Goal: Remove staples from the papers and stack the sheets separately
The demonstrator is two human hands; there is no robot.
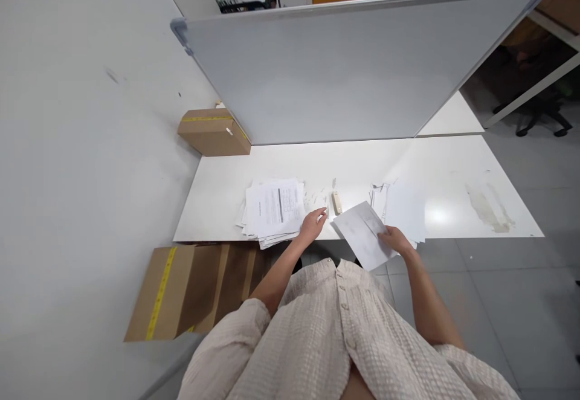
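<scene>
My right hand [394, 239] is closed on the right edge of a loose sheet of paper [360, 231], which hangs tilted over the table's front edge. Just right of the printed paper stack [276, 206], my left hand [313, 223] is over the front of the table with its fingers partly apart and nothing seen in them. Between the hands, beyond the sheet's corner, lies a small beige stapler-like object [336, 202]. Another pile of mostly blank papers [408, 209] lies behind and right of my right hand, partly covered by it.
A large whiteboard [335, 74] stands across the back of the white table [453, 170]. One cardboard box [215, 137] sits at the back left corner. An open carton [158, 291] is below the table's left end. A wheeled chair base [544, 116] is at far right.
</scene>
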